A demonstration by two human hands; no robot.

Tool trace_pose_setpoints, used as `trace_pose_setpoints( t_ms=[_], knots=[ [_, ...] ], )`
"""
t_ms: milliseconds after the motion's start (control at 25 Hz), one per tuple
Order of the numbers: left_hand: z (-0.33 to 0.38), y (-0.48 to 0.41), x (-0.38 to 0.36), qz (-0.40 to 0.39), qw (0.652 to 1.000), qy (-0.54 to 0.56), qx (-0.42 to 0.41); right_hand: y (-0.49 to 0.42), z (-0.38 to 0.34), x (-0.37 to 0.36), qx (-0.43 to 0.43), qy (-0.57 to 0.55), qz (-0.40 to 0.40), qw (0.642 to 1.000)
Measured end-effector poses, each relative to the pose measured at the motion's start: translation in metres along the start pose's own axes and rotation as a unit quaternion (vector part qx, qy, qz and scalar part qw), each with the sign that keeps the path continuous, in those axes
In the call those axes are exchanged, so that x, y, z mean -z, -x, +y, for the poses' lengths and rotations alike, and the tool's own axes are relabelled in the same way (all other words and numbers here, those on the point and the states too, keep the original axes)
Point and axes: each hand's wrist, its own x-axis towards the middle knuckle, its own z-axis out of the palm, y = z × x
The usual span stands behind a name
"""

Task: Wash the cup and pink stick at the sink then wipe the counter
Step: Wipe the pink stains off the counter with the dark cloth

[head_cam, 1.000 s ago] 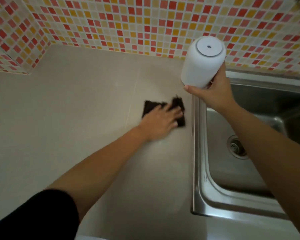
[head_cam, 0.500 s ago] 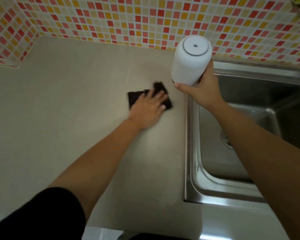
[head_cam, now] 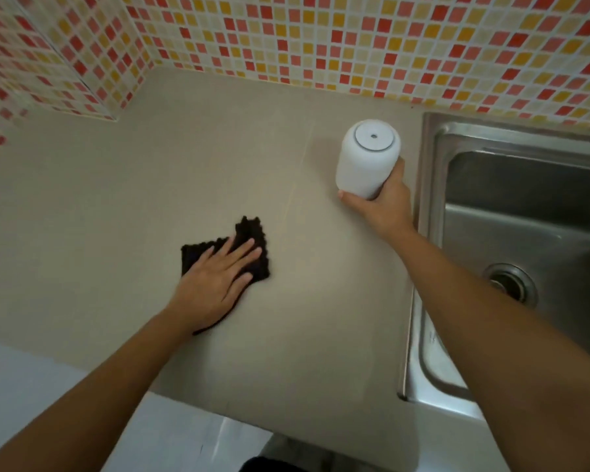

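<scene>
Cup (head_cam: 367, 158) upturned in right hand (head_cam: 384, 206); left hand (head_cam: 215, 284) flat on cloth (head_cam: 252, 247).

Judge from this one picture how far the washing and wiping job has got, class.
Done, apparently: the white cup is out of the sink, upside down in the right hand. In hand: the left hand presses a dark cloth flat on the counter. Left: more wiping. The pink stick is not visible.

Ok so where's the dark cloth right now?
In the head view, the dark cloth lies flat on the beige counter under the left hand, left of the white cup and the sink.
</scene>
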Motion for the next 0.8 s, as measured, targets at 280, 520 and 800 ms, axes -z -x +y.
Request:
trace_pose_setpoints(
  t_ms=[280, 520, 800],
  knots=[
    [0.11, 0.053, -0.016, -0.016, 0.981, -0.007, -0.194, 0.015, -0.001, 0.014, 0.003, 0.08, -0.064, 0.995],
    [-0.071, 0.115, 0.014, -0.019, 0.996, 0.028, 0.086, 0.126, 0.031, 0.046, 0.046, 0.402, -0.085, 0.91],
    [-0.067, -0.038, 0.023, 0.016, 0.964, 0.038, 0.263, 0.142, 0.05, 0.04, -0.015, 0.361, -0.098, 0.927]
  ],
)
